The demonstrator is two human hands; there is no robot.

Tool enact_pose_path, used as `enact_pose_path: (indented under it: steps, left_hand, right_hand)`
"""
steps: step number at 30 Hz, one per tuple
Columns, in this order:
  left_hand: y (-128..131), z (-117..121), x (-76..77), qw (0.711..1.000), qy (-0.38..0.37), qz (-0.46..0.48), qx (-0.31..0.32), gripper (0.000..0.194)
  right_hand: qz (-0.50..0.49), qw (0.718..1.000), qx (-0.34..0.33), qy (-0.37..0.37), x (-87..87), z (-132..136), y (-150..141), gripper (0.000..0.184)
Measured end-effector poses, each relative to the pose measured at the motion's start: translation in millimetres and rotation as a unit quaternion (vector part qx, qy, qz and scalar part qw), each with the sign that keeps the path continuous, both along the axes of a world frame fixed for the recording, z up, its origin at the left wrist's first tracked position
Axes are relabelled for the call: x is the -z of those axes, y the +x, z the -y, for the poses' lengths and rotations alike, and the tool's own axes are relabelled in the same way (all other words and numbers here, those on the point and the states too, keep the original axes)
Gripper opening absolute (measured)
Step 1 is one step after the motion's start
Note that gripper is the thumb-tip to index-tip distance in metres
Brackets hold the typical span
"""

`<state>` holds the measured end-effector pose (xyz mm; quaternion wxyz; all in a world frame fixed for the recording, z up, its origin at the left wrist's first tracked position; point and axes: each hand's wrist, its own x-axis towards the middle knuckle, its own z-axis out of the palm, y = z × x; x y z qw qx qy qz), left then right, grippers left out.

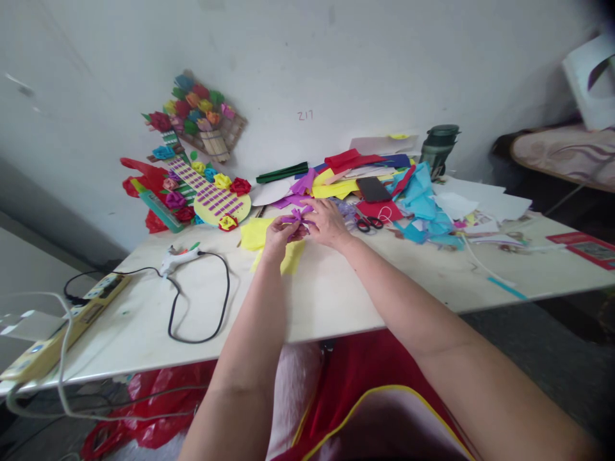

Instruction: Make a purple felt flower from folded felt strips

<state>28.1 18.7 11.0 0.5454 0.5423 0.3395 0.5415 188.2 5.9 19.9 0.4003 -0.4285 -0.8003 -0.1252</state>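
Observation:
Between my two hands is a small purple crepe paper flower (298,215), with narrow petals or strips standing out from its middle. My left hand (280,235) pinches it from the left, fingers closed. From the right, my right hand (327,223) closes its fingertips on the same piece. Both hands are just above the table, over yellow crepe paper (254,234) that lies partly under them. Close to my right hand lie black-handled scissors (369,223) and a dark phone (373,189). The fingers hide part of the flower.
A white glue gun (180,259) with a looped black cord lies left, near a yellow power strip (91,314). Paper-flower crafts (218,202) lean on the wall. Coloured paper (336,182), blue crepe paper (418,198) and a dark green bottle (438,150) stand at the back right.

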Motion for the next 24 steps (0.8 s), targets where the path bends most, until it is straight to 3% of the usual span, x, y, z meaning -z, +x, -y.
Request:
enact_pose_path:
  steps: [8, 12, 15, 18, 20, 24]
  left_hand:
    - [4, -7, 4.7, 0.992, 0.077, -0.041, -0.091, 0.042]
    - [8, -6, 5.3, 0.943, 0.209, -0.159, -0.204, 0.023]
    - [11, -5, 6.4, 0.901, 0.292, -0.218, -0.234, 0.016]
    - [12, -6, 8.5, 0.877, 0.336, -0.246, -0.241, 0.016]
    - [12, -7, 9.9, 0.865, 0.354, -0.258, -0.244, 0.017]
    - [11, -7, 11.8, 0.856, 0.377, -0.277, -0.220, 0.029]
  right_hand:
    - [-0.110, 0.994, 0.002, -0.015, 7.7, -13, -1, 0.035]
    - [-0.234, 0.970, 0.013, -0.072, 9.0, -20, 1, 0.026]
    - [-0.318, 0.944, 0.054, -0.069, 6.8, -19, 4, 0.021]
    - [-0.386, 0.914, 0.085, -0.089, 2.8, -15, 5, 0.021]
    - [-0.427, 0.887, 0.053, -0.170, 0.8, -13, 5, 0.029]
    - [-0.516, 0.775, -0.088, -0.353, -0.4, -8, 0, 0.034]
